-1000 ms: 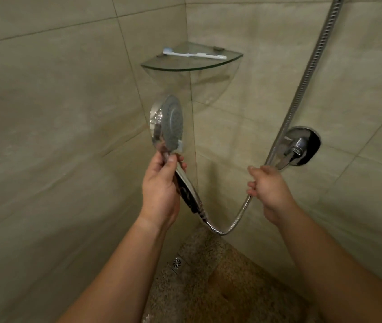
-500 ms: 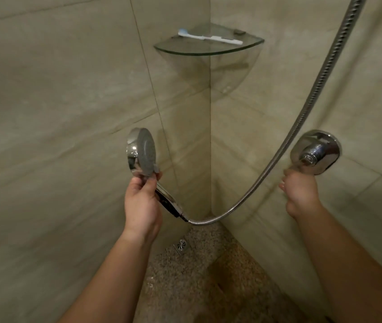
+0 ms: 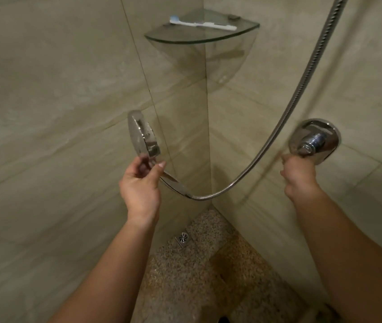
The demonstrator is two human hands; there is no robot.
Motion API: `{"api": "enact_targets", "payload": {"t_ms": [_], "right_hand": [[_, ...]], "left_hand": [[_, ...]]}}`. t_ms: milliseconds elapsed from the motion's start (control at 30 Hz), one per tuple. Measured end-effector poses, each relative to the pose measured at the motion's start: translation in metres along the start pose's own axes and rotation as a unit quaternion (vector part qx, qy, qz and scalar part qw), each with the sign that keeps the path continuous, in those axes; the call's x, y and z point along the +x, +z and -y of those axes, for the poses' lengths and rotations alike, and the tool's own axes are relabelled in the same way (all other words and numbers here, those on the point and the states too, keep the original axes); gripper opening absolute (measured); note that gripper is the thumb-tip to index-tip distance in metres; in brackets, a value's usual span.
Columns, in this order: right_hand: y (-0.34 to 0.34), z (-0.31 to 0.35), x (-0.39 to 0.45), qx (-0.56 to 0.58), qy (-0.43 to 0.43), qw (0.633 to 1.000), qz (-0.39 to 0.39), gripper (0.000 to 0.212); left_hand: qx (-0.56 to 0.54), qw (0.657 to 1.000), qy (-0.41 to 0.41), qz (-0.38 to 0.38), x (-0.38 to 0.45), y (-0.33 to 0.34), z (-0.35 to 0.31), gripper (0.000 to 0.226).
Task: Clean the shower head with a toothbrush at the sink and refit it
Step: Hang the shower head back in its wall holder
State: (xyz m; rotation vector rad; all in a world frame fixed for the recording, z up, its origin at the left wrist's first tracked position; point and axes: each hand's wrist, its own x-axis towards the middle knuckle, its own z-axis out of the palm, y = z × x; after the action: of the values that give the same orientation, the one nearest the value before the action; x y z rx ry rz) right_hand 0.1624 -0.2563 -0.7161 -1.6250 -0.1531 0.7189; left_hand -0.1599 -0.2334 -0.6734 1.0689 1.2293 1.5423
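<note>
Two hands are up in the shower corner. The left hand (image 3: 140,183) grips the shower head (image 3: 142,135) by its neck, fingers pinched around the handle just under the disc. A second ago the spray face pointed toward the camera; now the head is turned so its chrome back shows, and it sits lower and further left. The hose (image 3: 285,117) is still attached, sagging from the handle and running up to the top right. The right hand (image 3: 298,172), which earlier held the hose, has let it go and now sits closed just under the wall valve (image 3: 314,141); whether it grips the knob I cannot tell. The toothbrush (image 3: 202,24) lies untouched on the glass shelf (image 3: 199,38). Judging from this, the head is not yet freed from the hose, so cleaning has not begun.
</note>
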Motion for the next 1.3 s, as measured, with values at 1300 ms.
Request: {"api": "enact_targets", "payload": {"t_ms": [1300], "right_hand": [[-0.002,-0.019,0.023,-0.07,-0.043,0.996,-0.03,0.033]], "left_hand": [[-0.004,1.0,-0.017,-0.025,0.028,-0.013,0.034,0.036]]}}
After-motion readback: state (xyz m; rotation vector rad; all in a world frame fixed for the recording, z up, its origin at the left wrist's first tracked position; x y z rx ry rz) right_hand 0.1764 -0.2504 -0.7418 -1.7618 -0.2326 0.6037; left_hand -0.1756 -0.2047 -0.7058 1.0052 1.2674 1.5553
